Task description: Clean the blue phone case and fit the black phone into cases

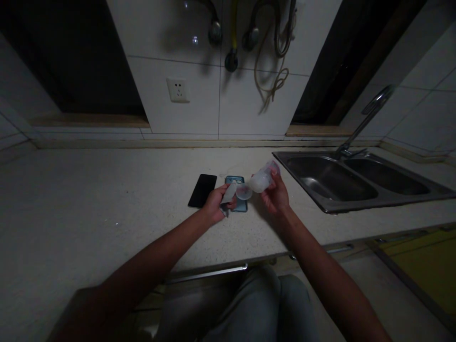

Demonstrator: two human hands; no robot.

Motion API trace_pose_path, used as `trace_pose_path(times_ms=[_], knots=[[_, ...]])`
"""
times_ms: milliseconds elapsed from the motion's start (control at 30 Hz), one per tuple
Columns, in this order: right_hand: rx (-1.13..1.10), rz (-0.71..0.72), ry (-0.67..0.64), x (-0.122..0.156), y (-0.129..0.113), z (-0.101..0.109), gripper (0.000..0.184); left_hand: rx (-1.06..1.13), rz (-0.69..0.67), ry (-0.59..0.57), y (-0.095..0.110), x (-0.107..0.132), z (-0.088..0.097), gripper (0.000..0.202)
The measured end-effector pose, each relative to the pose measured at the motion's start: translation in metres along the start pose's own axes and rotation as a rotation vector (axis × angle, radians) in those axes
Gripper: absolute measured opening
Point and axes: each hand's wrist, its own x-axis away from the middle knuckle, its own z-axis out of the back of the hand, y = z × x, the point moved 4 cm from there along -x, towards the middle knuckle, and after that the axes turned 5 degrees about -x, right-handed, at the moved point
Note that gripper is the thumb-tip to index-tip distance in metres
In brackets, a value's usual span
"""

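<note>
My right hand [277, 194] is closed around a translucent whitish plastic container [261, 179], held tilted above the counter. Beside its lower left end is a round translucent piece [244, 191], like a lid; whether it is joined to the container I cannot tell. My left hand [217, 204] grips a pale grey cloth [229, 194], folded between thumb and fingers, close to that round piece. Beneath the hands lies a blue-green phone case [242, 205], partly hidden. To its left, a black-screened phone [203, 190] rests flat on the counter.
The pale speckled counter [153, 190] runs along a tiled wall with a socket [178, 90]. A double steel sink [327, 207] with a tall tap [370, 114] is set in at the right. Hoses [231, 28] hang above. A metal handle [210, 274] sits below the front edge.
</note>
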Motion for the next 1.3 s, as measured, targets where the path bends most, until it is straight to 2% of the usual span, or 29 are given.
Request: trace_pose_path(times_ms=[133, 267, 533, 667, 767, 867, 1000, 1100, 1167, 1233, 1300], knots=[[0.202, 0.11, 0.024, -0.001, 0.0, 0.002, 0.037, 0.002, 0.039, 0.067, 0.0, 0.003, 0.0, 0.021], [0.44, 0.304, 0.05, 0.006, -0.003, 0.0, 0.048, -0.011, 0.047, 0.119, 0.0, 0.005, 0.001, 0.02], [0.888, 0.445, -0.213, 0.014, 0.011, 0.0, 0.036, -0.041, 0.035, 0.131, -0.002, 0.001, 0.003, 0.018], [0.974, 0.539, -0.264, 0.017, 0.007, -0.003, 0.039, -0.059, 0.036, 0.097, -0.004, 0.001, 0.003, 0.02], [0.974, 0.477, -0.276, 0.016, 0.005, -0.005, 0.034, -0.078, 0.04, 0.07, -0.005, 0.002, 0.003, 0.021], [0.886, 0.369, -0.241, 0.013, 0.004, -0.002, 0.029, -0.097, 0.027, 0.053, -0.005, 0.003, 0.002, 0.019], [0.669, 0.28, -0.118, 0.008, -0.003, 0.004, 0.039, -0.191, -0.023, -0.015, 0.0, 0.006, -0.002, 0.015], [0.611, 0.324, -0.017, 0.003, -0.012, 0.011, 0.045, -0.263, -0.053, -0.061, 0.002, 0.007, -0.005, 0.011], [0.664, 0.379, 0.064, -0.001, -0.02, 0.018, 0.046, -0.278, -0.063, -0.056, 0.003, 0.006, -0.004, 0.008], [0.761, 0.437, 0.141, -0.006, -0.028, 0.028, 0.045, -0.278, -0.082, -0.006, 0.005, 0.003, 0.001, 0.007], [0.841, 0.481, 0.161, -0.012, -0.033, 0.037, 0.042, -0.269, -0.11, 0.066, 0.008, 0.001, 0.006, 0.009]])
